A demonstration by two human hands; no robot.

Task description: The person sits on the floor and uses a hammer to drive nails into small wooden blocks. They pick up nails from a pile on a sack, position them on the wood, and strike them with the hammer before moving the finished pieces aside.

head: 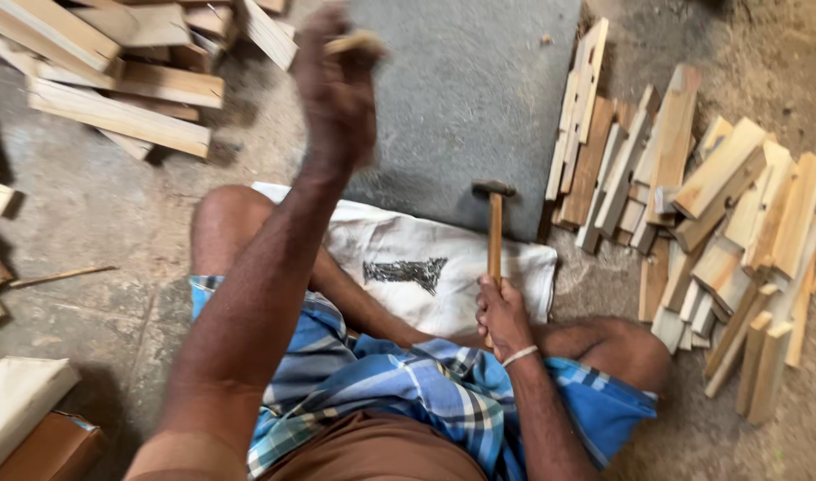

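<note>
— Blue checked cloth [426, 392] over the lap; above it the right hand [504, 313] is clenched low on the hammer [494, 233] handle. Head-heavy, stiff, I'd judge.

— Left hand [337, 89]?

— Raised, blurred, pinching a light wood piece [354, 41]. Grey mat [470, 89] ahead is open; wood stacks [693, 205] crowd the right.

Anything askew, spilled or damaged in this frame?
Nothing looks damaged or spilled. The wood pieces lie in a loose, uneven heap, slats overlapping at different angles. The left hand is blurred, raised with a small wood piece; the right hand grips an upright hammer.
</note>
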